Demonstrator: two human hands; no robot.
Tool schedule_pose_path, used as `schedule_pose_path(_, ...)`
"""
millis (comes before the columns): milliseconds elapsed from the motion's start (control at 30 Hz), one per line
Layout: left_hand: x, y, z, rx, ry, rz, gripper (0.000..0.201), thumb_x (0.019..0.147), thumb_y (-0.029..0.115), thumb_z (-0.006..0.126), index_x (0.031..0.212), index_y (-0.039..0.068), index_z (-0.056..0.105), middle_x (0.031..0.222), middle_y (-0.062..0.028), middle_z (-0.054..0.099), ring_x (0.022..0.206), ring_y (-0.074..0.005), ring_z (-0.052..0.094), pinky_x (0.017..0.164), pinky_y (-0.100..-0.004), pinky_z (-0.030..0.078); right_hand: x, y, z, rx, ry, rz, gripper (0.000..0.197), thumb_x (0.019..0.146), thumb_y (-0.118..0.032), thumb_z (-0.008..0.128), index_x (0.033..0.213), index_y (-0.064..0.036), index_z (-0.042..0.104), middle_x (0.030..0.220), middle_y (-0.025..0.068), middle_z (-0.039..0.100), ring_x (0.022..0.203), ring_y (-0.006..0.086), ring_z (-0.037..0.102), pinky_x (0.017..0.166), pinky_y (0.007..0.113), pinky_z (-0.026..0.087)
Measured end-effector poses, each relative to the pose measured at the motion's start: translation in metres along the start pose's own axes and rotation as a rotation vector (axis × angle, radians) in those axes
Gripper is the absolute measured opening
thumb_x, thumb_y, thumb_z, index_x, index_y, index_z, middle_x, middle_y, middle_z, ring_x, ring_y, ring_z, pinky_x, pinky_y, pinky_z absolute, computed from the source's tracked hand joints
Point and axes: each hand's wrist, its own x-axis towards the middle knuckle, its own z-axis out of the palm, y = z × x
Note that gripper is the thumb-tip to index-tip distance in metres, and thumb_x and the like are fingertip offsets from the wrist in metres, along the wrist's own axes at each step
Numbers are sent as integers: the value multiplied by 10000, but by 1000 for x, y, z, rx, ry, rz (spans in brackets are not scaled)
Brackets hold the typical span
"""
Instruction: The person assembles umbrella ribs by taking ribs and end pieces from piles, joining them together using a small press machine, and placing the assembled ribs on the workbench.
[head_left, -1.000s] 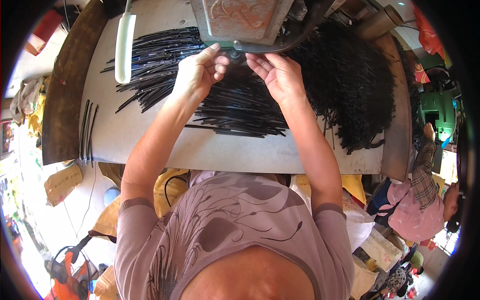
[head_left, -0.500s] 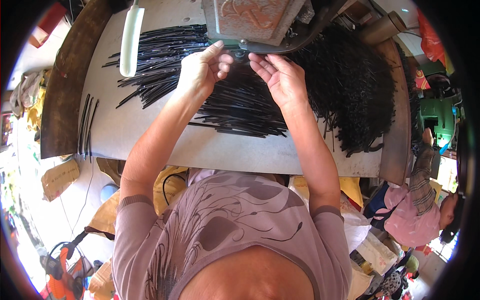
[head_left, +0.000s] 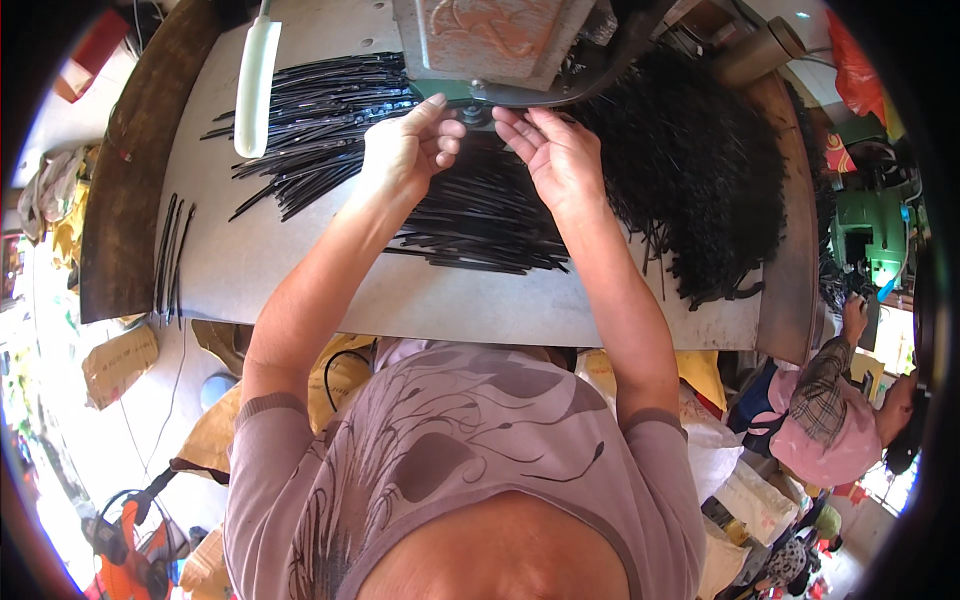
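Observation:
Both my hands are raised at the foot of a grey metal machine (head_left: 490,45), one on each side of its small round metal part (head_left: 473,114). The fingers of my left hand (head_left: 410,150) curl inward, with the thumb up against the machine's lower edge. My right hand (head_left: 565,160) is turned partly palm up, thumb and fingertips drawn together under a curved black arm (head_left: 620,80). Whatever sits at either set of fingertips is too small or hidden to name. Thin black strips (head_left: 480,220) lie in bundles beneath and beside my hands.
A large tangled heap of black strips (head_left: 700,180) covers the table's right side. At the left, a pale lever handle (head_left: 257,90) hangs over the metal table (head_left: 300,265), near a few loose strips (head_left: 170,255). A co-worker (head_left: 825,430) sits at a green machine (head_left: 868,235).
My hands stay nearly in place; the left sits slightly lower and the right slightly further left. The whole view shifts a little. At the right, the co-worker's arm has moved.

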Motion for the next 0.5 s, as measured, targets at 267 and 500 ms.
schedule_pose_path(267,10,6,-18,-21,-88,-8,226,811,206,573,843,-17,547,641,-46,567,481,-84,474,409,-178,332,-13,-31,-13,-254,-129,153,254,779,-132,589,875,92,517,776,197,591,667,258,625,556,306,533)
schedule_pose_path(500,28,6,-18,66,-131,-61,141,792,106,593,892,19,542,707,-29,578,553,-38,510,449,-130,391,-47,-122,-96,-1372,228,-604,145,713,-96,584,834,-17,596,754,139,587,568,195,606,499,314,469)
